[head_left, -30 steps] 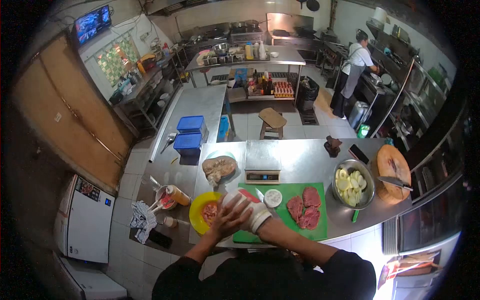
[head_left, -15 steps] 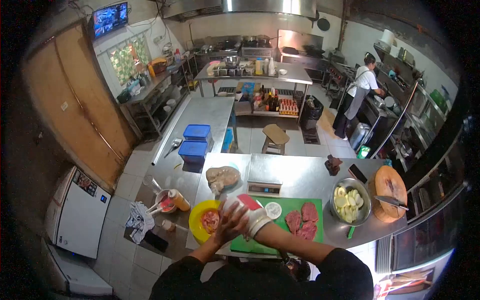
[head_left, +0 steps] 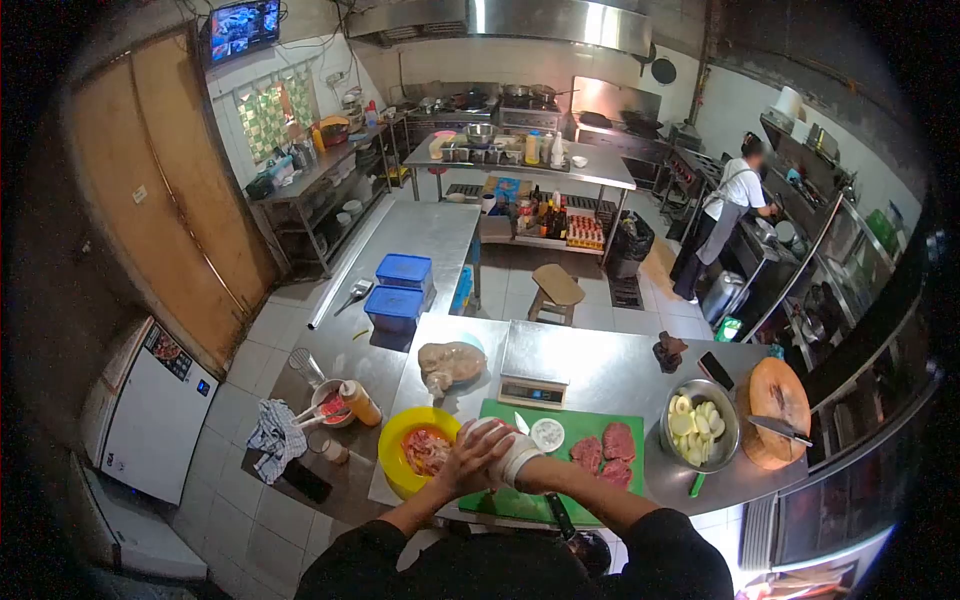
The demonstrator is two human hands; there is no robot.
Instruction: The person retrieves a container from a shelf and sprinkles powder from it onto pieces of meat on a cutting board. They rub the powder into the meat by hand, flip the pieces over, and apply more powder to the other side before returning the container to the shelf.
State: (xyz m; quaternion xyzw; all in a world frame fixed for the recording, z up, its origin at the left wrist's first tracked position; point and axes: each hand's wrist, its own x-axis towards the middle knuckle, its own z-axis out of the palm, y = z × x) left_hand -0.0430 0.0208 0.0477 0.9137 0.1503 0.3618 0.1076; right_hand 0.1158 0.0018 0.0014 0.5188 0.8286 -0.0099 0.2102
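Both my hands are together over the near left edge of the green cutting board (head_left: 625, 425). My left hand (head_left: 475, 455) is closed around a white container (head_left: 508, 448). My right hand (head_left: 522, 468) meets it from the other side, its fingers mostly hidden by the white shape. Just left of my hands stands a yellow bowl (head_left: 396, 455) with raw meat (head_left: 427, 450) in reddish liquid. A small round white dish (head_left: 547, 434) rests on the board, with several raw red meat pieces (head_left: 605, 455) to its right.
Behind the board are a digital scale (head_left: 533, 388) and a bag of brownish food (head_left: 450, 365). At right, a steel bowl (head_left: 735, 445) holds pale slices, and a knife (head_left: 780, 430) lies on a round wooden block (head_left: 775, 385). A co-worker (head_left: 735, 205) stands far right.
My hands and the white container have lowered and shifted slightly right, away from the yellow bowl. The container's red patch no longer shows. The camera view has also moved a little.
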